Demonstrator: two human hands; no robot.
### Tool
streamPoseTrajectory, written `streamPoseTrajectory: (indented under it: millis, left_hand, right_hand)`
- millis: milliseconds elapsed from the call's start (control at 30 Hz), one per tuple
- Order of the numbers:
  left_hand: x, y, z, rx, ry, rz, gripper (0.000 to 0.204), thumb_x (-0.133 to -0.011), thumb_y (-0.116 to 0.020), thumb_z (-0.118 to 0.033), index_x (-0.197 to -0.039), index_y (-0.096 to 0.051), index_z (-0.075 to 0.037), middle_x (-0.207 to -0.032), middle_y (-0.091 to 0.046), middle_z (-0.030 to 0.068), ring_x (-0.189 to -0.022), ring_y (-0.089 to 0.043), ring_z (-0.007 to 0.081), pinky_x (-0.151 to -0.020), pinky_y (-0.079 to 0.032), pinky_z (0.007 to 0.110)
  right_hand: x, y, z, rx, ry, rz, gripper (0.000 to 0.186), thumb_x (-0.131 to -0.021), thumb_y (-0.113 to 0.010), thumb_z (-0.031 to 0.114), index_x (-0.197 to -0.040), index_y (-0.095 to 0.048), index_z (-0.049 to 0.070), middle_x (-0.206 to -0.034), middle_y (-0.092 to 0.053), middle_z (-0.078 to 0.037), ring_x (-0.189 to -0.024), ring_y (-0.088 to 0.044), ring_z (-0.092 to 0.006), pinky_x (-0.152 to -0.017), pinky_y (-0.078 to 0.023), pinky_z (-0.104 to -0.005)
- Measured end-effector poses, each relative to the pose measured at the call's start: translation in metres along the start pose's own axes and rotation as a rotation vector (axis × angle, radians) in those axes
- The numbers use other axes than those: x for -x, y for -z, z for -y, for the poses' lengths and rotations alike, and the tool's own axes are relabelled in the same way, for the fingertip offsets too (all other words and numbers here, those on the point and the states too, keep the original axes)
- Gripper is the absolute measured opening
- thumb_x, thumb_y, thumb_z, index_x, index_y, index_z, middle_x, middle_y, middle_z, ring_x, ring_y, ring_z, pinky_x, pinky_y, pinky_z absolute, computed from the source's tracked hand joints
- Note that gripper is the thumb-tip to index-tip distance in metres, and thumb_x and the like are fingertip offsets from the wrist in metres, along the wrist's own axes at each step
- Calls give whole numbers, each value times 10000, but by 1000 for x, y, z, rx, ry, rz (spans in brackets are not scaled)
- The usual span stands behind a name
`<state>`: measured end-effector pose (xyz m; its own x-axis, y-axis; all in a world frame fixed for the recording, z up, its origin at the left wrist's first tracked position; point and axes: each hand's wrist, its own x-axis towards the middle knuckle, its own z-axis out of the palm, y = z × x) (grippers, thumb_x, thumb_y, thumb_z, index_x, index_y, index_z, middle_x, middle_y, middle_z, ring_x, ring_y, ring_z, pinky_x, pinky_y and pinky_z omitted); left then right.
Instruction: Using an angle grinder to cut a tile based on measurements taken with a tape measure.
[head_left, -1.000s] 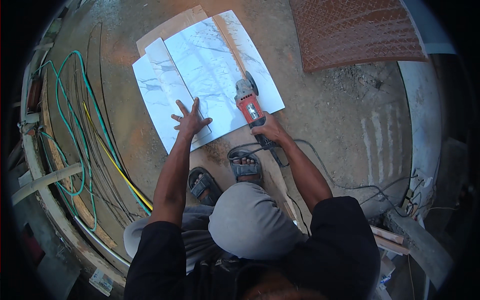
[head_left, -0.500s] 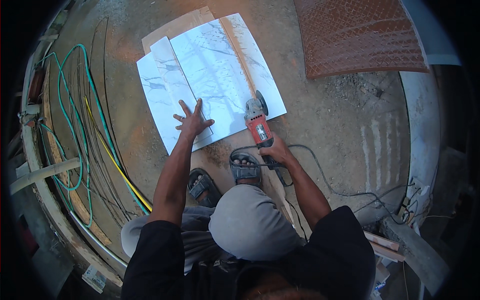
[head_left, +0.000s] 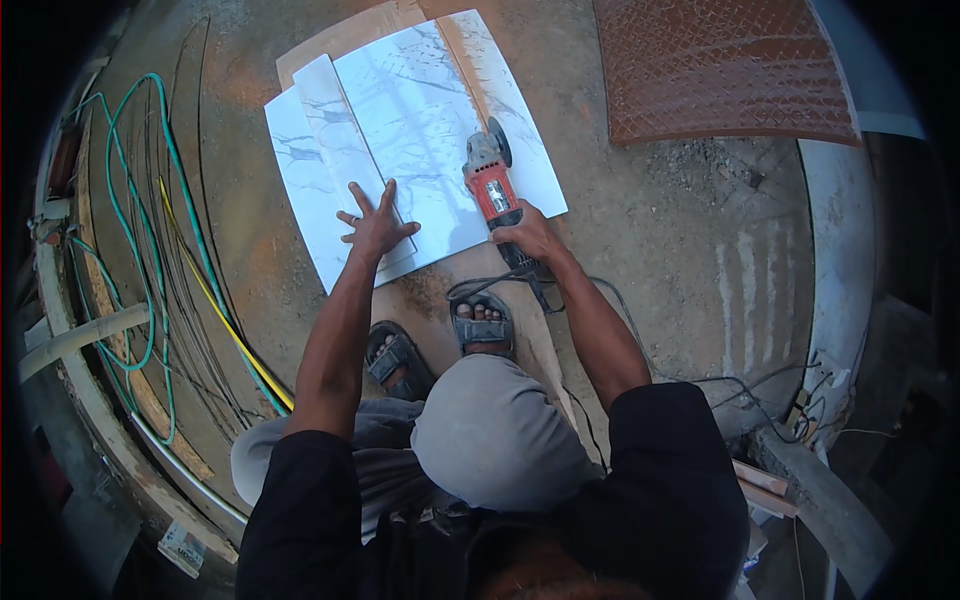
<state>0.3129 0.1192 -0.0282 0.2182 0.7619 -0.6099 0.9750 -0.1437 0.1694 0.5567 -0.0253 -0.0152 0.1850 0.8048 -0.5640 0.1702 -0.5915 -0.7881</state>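
My right hand [head_left: 527,234] is wrapped round the rear body of a red and grey angle grinder [head_left: 491,186]. The grinder's dark disc [head_left: 500,141] stands on edge beside a brown dusty line [head_left: 462,65] running along the right part of a white marble-patterned tile [head_left: 410,110]. On the left, my left hand [head_left: 376,228] lies spread on a narrow strip of the same tile [head_left: 340,130], which rests on top of the larger tile. A flat brown cardboard-like sheet [head_left: 345,30] sticks out from under the far side.
Green hose [head_left: 160,130] and a yellow hose [head_left: 205,285] lie along the left. The grinder's black cable [head_left: 625,305] runs right to wires near a wall edge. A brown textured sheet [head_left: 725,70] lies far right. My sandalled feet [head_left: 482,325] are close to the tile's near edge.
My right hand has pushed the grinder away from me and slightly left along the brown line. My left hand stays spread on the strip; the whole view has shifted slightly.
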Motion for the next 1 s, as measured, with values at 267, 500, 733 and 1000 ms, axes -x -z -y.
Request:
streamPoseTrajectory:
  millis: [267, 500, 733, 1000]
  left_hand:
    - [1, -1, 1, 24, 19, 2, 1006, -681, -788, -531, -1496, -212, -407, -1555, 197, 207, -1302, 2, 703, -932, -264, 803]
    - [0, -2, 2, 20, 17, -2, 1017, -680, -785, -540, -1496, -188, -424, -1560, 199, 194, -1310, 5, 695, -940, -264, 799]
    - [1, 0, 2, 22, 36, -6, 1006, -686, -787, -525, -1492, -192, -434, -1560, 208, 190, -1315, 10, 688, -942, -253, 805]
    - [2, 3, 2, 37, 29, 16, 1009, -681, -804, -501, -1491, -204, -434, -1560, 208, 194, -1314, 22, 688, -948, -233, 812]
  right_hand:
    - [69, -11, -39, -77, -28, 20, 583, -582, -778, 213, -1076, -563, -9, -936, -629, -108, -849, -610, -209, -787, -494, -339]
    - [107, -13, -58, -81, -100, 5, 626, -581, -781, 215, -1112, -544, -16, -950, -622, -103, -858, -608, -210, -792, -495, -336]
    - [121, -13, -65, -72, -111, 11, 650, -584, -783, 217, -1138, -538, -17, -966, -616, -103, -883, -598, -205, -819, -480, -324]
    - [140, -11, -57, -114, -95, 28, 646, -592, -791, 212, -1145, -535, -2, -963, -608, -87, -877, -588, -200, -825, -477, -330]
